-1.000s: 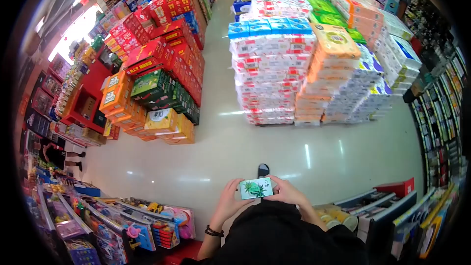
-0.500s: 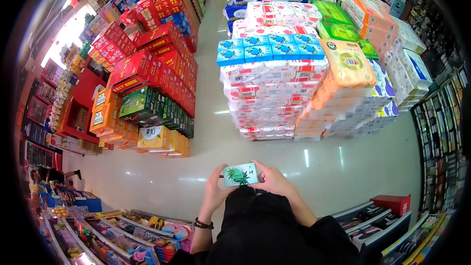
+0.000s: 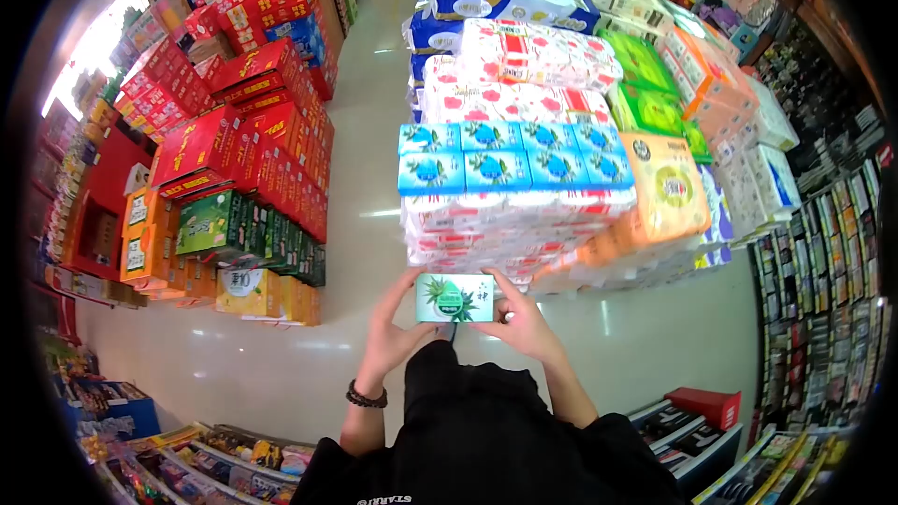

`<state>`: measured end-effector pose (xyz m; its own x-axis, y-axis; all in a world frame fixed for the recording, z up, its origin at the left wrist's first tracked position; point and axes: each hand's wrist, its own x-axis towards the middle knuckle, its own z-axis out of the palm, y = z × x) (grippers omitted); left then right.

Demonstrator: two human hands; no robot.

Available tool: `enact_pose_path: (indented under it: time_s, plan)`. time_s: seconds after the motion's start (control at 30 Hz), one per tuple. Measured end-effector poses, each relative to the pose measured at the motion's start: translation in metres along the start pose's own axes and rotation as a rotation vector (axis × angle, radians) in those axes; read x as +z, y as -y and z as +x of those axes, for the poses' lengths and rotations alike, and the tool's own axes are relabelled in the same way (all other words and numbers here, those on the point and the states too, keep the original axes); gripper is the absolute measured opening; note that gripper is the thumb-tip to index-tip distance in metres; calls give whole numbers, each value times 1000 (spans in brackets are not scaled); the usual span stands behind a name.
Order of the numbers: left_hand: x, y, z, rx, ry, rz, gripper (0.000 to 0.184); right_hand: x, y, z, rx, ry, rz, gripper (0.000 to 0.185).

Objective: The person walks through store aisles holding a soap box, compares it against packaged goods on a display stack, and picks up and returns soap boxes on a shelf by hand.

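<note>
Left hand (image 3: 385, 329) and right hand (image 3: 526, 327) clamp opposite ends of the aloe-print carton (image 3: 456, 297), held aloft before the near edge of the tissue-pack stack (image 3: 458, 215); light, even pressure should keep it level, its print uncovered

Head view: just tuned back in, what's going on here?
The person's left hand and right hand hold a pale green box by its two ends, its leaf-printed face toward the camera. Ahead, blue packs lie on a stack of white-and-red packs. To the left, across the aisle floor, stand stacked red cartons.
</note>
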<state>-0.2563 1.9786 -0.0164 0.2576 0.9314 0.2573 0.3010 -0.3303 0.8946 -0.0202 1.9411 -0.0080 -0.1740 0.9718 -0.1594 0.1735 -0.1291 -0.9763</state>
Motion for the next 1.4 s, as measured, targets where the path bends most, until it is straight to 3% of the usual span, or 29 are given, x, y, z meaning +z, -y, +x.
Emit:
enact_pose_path:
  time_s: [0.1, 0.3, 0.63, 0.77, 0.87, 0.97, 1.23, 1.4]
  plan:
    - [-18, 7, 59, 83, -52, 18, 79, -10, 25, 60, -133, -51, -118, 86]
    - [-45, 28, 166, 172, -89, 70, 82, -43, 72, 166, -129, -45, -412, 85]
    - [-44, 73, 241, 73, -25, 40, 79, -58, 100, 242, -14, -81, -742, 88]
    - [-43, 83, 250, 86, 26, 19, 81, -60, 91, 247, 7, -78, -727, 84]
    - [-36, 94, 251, -26, 84, -233, 82, -66, 90, 240, 19, -72, -641, 80]
    - [-34, 96, 250, -50, 87, -290, 84, -73, 85, 226, 19, -118, -551, 76]
    - [-27, 92, 250, -59, 21, -248, 83, -76, 64, 202, -27, -200, -487, 58]
    - [-26, 96, 250, -35, 10, -189, 83, -69, 57, 194, -226, -240, -348, 44]
